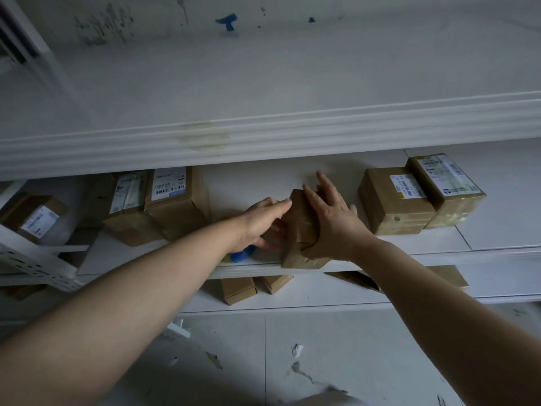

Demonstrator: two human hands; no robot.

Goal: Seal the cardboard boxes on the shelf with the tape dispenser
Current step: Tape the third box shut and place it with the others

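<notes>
Box: small brown cardboard box [301, 227], sat at the front edge of the white shelf [439, 253].
Hands: left hand [260, 224] pressed flat against its left side; right hand [330, 224] spread open over the top, gripping nothing.
Handling: probably light, stiff, tape-slick; best held by the long sides.
Dispenser: blue plastic piece [240, 255] under the left wrist, likely it, mostly hidden.
Around: labelled brown cartons left [175, 206] and right [395, 206], well apart; upper shelf lip [263, 136] hung low overhead.

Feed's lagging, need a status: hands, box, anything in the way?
Both hands open, left hand and right hand flat against small box at shelf edge. Blue tool, likely the dispenser, lies below left hand. Labelled boxes stand clear.
</notes>
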